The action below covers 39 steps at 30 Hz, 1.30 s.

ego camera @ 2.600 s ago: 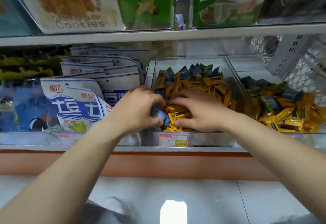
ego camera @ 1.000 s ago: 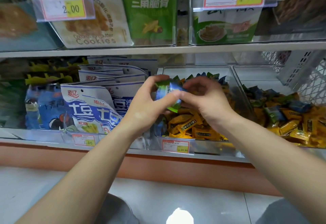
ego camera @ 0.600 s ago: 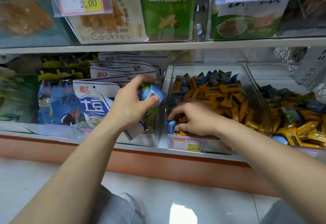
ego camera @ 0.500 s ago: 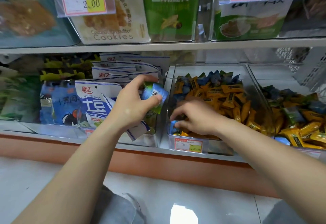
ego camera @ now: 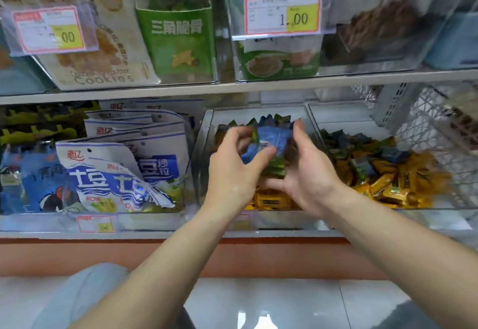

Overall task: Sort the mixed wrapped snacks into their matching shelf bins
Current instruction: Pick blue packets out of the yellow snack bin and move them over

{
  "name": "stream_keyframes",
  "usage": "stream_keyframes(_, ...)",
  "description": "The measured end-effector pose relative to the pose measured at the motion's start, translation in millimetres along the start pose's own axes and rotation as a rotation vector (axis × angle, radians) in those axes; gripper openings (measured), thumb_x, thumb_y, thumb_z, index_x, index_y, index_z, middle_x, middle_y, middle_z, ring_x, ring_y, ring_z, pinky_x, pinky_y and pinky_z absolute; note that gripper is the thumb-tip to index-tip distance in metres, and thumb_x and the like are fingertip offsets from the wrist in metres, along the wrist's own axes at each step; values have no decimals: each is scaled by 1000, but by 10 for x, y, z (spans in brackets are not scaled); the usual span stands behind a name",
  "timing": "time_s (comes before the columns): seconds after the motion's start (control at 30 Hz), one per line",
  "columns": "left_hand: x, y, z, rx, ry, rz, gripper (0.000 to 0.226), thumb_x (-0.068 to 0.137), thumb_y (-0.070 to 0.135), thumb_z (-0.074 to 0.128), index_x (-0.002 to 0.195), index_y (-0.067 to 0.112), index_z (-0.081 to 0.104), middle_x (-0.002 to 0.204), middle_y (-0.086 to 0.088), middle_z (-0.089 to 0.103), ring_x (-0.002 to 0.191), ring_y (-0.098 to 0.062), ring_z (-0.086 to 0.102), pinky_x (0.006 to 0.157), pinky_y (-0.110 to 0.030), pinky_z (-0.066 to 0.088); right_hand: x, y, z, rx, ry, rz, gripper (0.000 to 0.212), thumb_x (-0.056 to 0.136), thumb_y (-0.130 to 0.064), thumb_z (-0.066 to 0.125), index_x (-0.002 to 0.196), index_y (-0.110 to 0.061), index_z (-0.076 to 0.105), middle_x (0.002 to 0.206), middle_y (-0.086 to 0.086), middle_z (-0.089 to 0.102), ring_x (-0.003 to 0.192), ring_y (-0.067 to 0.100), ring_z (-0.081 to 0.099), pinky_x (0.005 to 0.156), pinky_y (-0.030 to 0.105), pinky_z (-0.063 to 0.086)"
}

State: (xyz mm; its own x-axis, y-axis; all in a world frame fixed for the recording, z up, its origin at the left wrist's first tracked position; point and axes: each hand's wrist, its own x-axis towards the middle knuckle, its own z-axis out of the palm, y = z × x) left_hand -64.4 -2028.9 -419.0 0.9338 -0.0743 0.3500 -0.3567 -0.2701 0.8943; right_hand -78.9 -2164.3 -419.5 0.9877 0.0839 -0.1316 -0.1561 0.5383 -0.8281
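Both my hands are raised over the middle clear bin (ego camera: 207,132), which holds yellow wrapped snacks (ego camera: 269,200) in front and blue and green ones at the back. My left hand (ego camera: 232,170) grips a small bundle of blue and green wrapped snacks (ego camera: 270,147), thumb pressed on the blue wrapper. My right hand (ego camera: 307,173) meets the same bundle from the right, its thumb under the green wrappers and its fingers stretched up along the blue one. The picture is blurred here.
A second clear bin (ego camera: 313,111) to the right holds mixed yellow, green and blue snacks (ego camera: 388,173). White and blue pouches (ego camera: 111,173) fill the bin on the left. A white mesh basket (ego camera: 426,121) stands far right. An upper shelf (ego camera: 232,86) carries cookie bags and price tags.
My left hand moved right with the blue and green snacks, from beside the pouches to above the middle bin. My right hand rose out of the bin front and joined it on the bundle.
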Motion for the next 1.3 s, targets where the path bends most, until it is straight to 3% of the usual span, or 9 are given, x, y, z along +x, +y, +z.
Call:
stream_keyframes(0.07,-8,51,210,26,-9,36,34,85,29,76,114,30,59,107,19,66,107,5,60,91,-14,48,-79,-135,-120,-36,-9,-9,52,89,-54,55,127,-20,60,124,11,67,113,28,65,88,55,54)
stream_keyframes(0.17,18,93,495,129,-48,85,39,86,24,73,124,23,65,116,11,64,110,-7,60,98,-30,49,-117,-257,-335,-213,95,-112,27,93,-20,64,120,-19,61,114,8,71,104,24,69,73,38,59)
stream_keyframes(0.3,176,53,571,53,-325,21,58,80,44,73,134,27,59,125,14,63,113,3,57,96,-17,46,-102,-521,-680,-369,164,-140,29,88,-12,70,114,-21,64,109,11,71,88,24,73,63,33,58)
stream_keyframes(0.4,396,-74,511,141,-293,-20,35,84,39,72,117,28,68,109,13,71,102,-4,65,88,-24,53,-13,-771,-1031,-1032,360,-460,31,83,-20,74,108,-33,60,105,-1,67,88,16,66,69,12,49)
stream_keyframes(0.47,591,-163,525,316,-201,16,15,88,28,68,103,29,70,99,13,70,95,-6,65,82,-25,53,45,-893,-1225,-1339,423,-550,42,82,-27,75,117,-37,54,107,-1,65,93,20,62,74,21,47)
stream_keyframes(0.67,1320,-418,828,577,-244,39,32,92,31,62,123,23,62,122,1,64,110,-18,58,93,-32,47,270,-938,-1424,-1870,548,-106,88,80,-73,56,150,-29,26,151,10,36,135,36,36,104,45,40)
stream_keyframes(0.87,1681,-706,994,752,-501,-50,64,88,54,64,143,29,44,144,-6,51,127,-26,49,98,-34,38,397,-748,-1243,-1542,304,-339,38,90,-50,58,122,-31,59,123,-2,54,110,19,53,84,32,42)
stream_keyframes(1.03,1736,-736,906,758,-595,3,43,84,50,71,120,28,61,125,-2,60,113,-23,55,86,-32,41,542,-631,-1158,-1557,151,-399,37,91,-48,56,124,-31,57,113,-9,51,99,10,51,74,26,39)
stream_keyframes(1.3,1489,-427,472,256,-204,73,19,83,29,77,99,25,68,99,7,68,94,-3,63,80,-23,49,689,-601,-1094,-1485,216,-536,40,93,-35,59,131,-29,53,120,-6,54,109,13,53,83,25,39)
